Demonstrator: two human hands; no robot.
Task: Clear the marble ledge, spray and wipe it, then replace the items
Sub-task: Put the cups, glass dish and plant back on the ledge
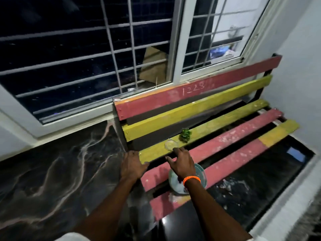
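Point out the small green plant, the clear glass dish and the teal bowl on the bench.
small green plant point(185, 135), head view, middle of its leaves
clear glass dish point(171, 144), head view, centre of the dish
teal bowl point(202, 173), head view, right rim beside the wrist

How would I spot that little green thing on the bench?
Find the red and yellow slatted bench below the window. On its rearmost yellow seat slat sits a small dark green object. Unlike the clear round dish beside it, it is lumpy and leafy-looking.
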